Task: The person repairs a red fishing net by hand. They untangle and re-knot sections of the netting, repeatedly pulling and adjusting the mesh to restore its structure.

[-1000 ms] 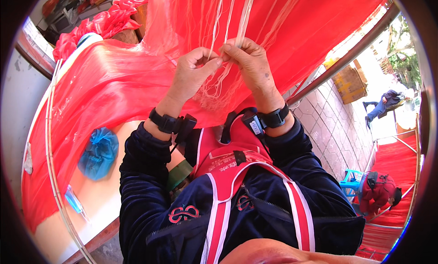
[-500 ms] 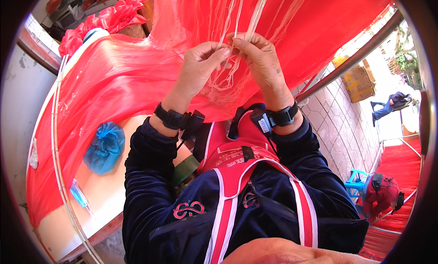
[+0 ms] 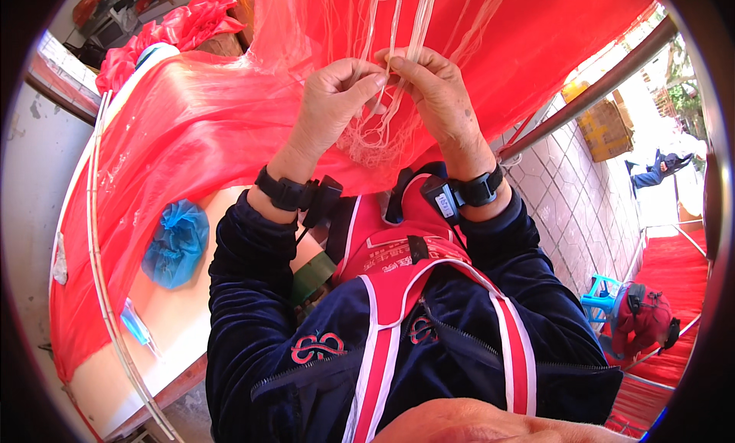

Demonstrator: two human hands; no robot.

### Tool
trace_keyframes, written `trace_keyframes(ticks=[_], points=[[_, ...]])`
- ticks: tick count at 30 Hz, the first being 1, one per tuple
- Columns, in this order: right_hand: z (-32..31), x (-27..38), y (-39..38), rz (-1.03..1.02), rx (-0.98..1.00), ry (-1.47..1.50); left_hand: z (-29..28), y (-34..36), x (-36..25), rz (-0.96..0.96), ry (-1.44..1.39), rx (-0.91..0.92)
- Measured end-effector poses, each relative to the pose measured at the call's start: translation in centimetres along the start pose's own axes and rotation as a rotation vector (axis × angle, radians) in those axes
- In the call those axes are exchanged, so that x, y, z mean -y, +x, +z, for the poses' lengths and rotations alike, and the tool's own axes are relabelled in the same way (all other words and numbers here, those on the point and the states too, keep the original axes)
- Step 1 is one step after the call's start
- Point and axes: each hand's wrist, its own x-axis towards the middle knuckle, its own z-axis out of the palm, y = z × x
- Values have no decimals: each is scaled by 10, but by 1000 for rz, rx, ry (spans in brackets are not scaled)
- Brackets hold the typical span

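My left hand and my right hand are raised close together in front of me, fingertips nearly touching. Both pinch thin pale threads that hang down from above over a large sheet of red fabric. A loose tangle of the same threads bunches just below my fingers. Each wrist wears a black band with a small device. My dark blue jacket with red and white straps fills the lower middle.
A pale table lies at my left under the red fabric, with a blue plastic bag on it. A metal pole slants at the right above a tiled floor. A blue stool and red bag sit at lower right.
Both hands have stayed together on the threads, with small finger movements. The view shifted slightly so the hands sit a little higher and more to the right.
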Motion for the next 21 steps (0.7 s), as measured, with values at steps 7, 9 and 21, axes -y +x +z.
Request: trace_keyframes(ticks=[7, 9, 21], points=[[4, 0, -4, -4, -77, -20, 1, 1, 1, 38, 30, -27], [6, 1, -5, -2, -56, -68, 1, 1, 2, 53, 39, -31], [3, -4, -6, -32, -31, -84, 1, 3, 9, 134, 91, -58]])
